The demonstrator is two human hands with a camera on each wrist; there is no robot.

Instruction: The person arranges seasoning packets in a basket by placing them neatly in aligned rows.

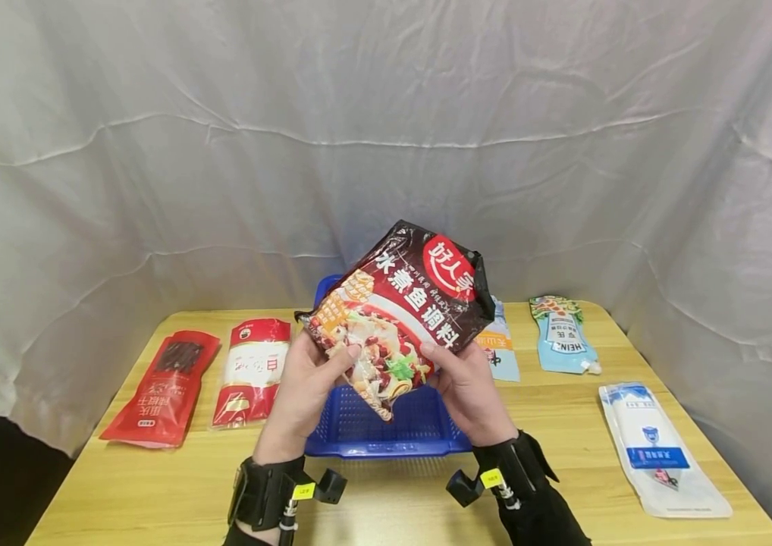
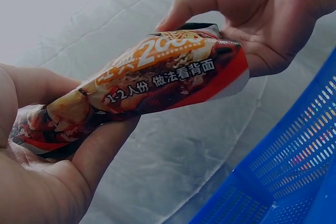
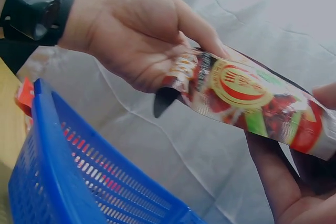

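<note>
Both hands hold a dark red seasoning packet (image 1: 405, 315) with Chinese print up in the air above a blue plastic basket (image 1: 386, 432). My left hand (image 1: 307, 387) grips the packet's lower left edge, thumb on the front. My right hand (image 1: 468, 387) grips its lower right edge the same way. In the left wrist view the packet (image 2: 142, 85) lies across my left fingers (image 2: 102, 145), and the right hand (image 2: 262, 19) clasps its far end. In the right wrist view the packet (image 3: 247, 98) spans between the left hand (image 3: 142, 35) and my right fingers (image 3: 273, 171).
On the wooden table (image 1: 154, 485) lie two red packets (image 1: 164, 387) (image 1: 252, 370) at left. A light pouch (image 1: 500, 349), a Heinz pouch (image 1: 562, 335) and a white-blue bag (image 1: 659, 447) lie at right. White cloth (image 1: 386, 136) hangs behind.
</note>
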